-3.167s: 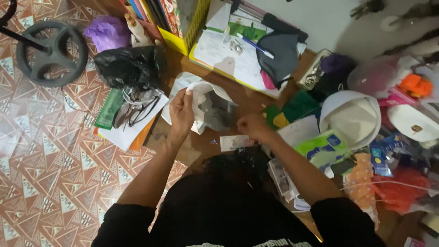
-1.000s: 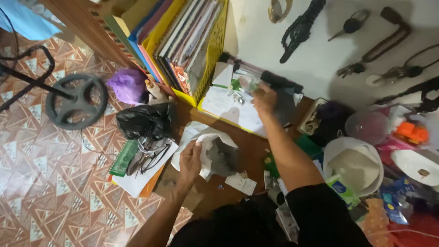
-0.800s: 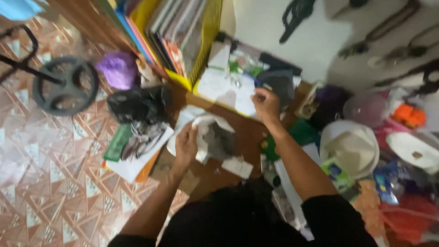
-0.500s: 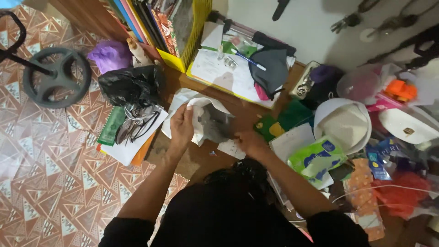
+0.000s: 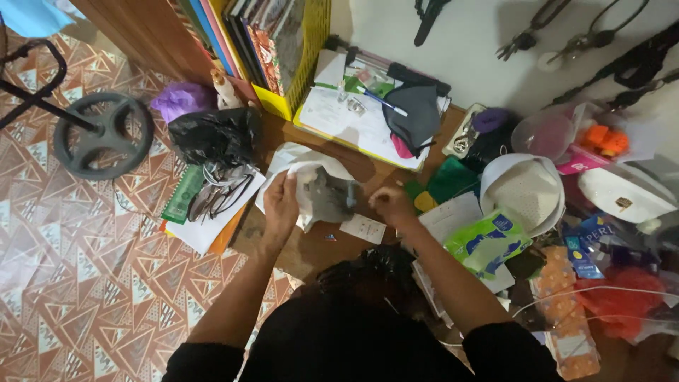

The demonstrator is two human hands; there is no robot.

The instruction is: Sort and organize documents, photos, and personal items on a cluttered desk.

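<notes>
While my left hand [image 5: 281, 205] pinches the white plastic bag [image 5: 311, 185] open, my right hand [image 5: 389, 205] hovers curled beside it, can't tell if holding anything; desk clutter mostly unsorted.

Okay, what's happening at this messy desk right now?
A person stands over a cluttered wooden desk. Their left hand grips the rim of a white bag, holding it open. Their right hand hovers beside its mouth, just above a small white card. Whether it pinches anything is unclear.
</notes>
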